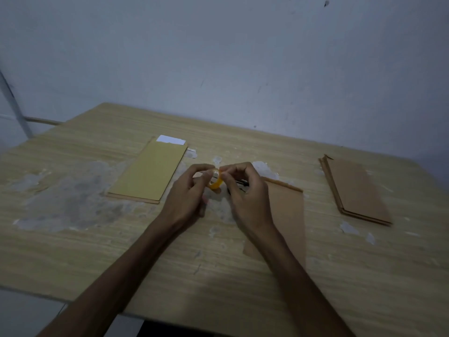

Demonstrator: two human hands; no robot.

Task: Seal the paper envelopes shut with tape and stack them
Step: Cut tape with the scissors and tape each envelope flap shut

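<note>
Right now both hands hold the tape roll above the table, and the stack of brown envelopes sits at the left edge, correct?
Not quite. In the head view the brown envelopes sit at the right; left hand and right hand do hold the tape roll.

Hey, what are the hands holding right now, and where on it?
Both hands hold the small yellow tape roll above the table: the left hand grips its left rim, the right hand pinches its top edge.
</note>
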